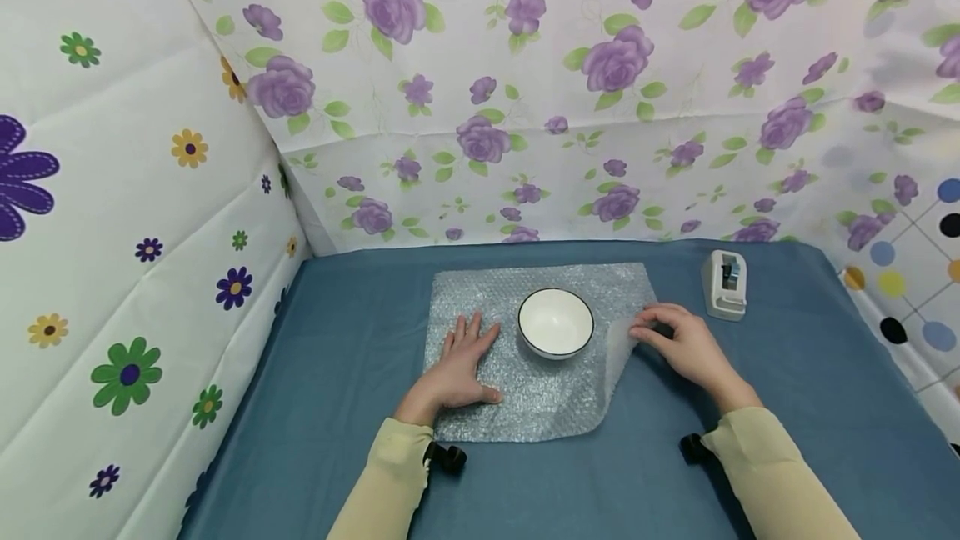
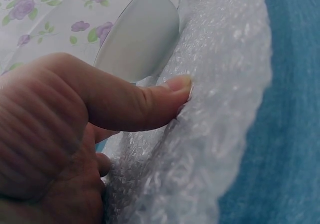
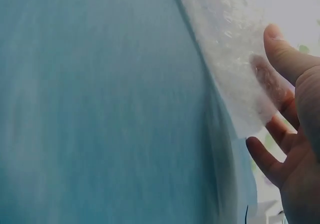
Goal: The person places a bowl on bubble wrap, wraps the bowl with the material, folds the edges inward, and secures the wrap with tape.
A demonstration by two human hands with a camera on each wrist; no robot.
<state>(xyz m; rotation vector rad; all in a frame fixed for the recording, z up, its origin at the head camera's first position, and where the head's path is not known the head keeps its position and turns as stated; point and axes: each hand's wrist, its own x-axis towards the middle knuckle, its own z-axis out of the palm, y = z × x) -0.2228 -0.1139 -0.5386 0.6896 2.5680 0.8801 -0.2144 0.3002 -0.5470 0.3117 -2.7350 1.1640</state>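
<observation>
A sheet of bubble wrap (image 1: 525,407) lies on the blue cloth, its right edge lifted and curling inward. On it stands a white bowl (image 1: 556,322) with a dark rim, upright; the left wrist view shows the bowl (image 2: 142,38) from the side. My left hand (image 1: 461,365) rests on the sheet's left part, fingers spread, thumb pointing toward the bowl. At the raised right edge my right hand (image 1: 693,352) pinches the bubble wrap. In the right wrist view a finger shows through the translucent bubble wrap (image 3: 225,58), with the thumb (image 3: 280,48) on the near side.
A white tape dispenser (image 1: 726,286) stands at the back right of the blue cloth (image 1: 360,357). Behind the table hangs a flowered curtain (image 1: 480,90), with another patterned sheet (image 1: 135,273) along the left side.
</observation>
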